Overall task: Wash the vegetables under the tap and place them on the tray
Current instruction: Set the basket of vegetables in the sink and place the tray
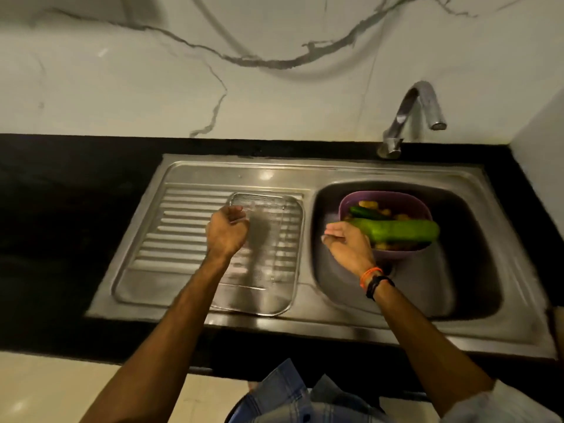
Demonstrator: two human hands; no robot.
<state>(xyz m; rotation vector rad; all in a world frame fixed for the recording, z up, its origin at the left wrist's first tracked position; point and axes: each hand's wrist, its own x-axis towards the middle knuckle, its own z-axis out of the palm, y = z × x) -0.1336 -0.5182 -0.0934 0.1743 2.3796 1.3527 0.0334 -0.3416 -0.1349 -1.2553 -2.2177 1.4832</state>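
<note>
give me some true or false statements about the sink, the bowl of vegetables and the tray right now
1. The purple bowl sits inside the sink basin. True.
2. Water is running from the tap. False: no stream shows under the spout.
3. The clear tray lies on the ribbed drainboard, with no vegetables on it. True.
4. The long green vegetable is in the left hand. False: it lies across the bowl, beside the right hand.
5. The tap stands left of the drainboard. False: it is behind the basin, on the right.
</note>
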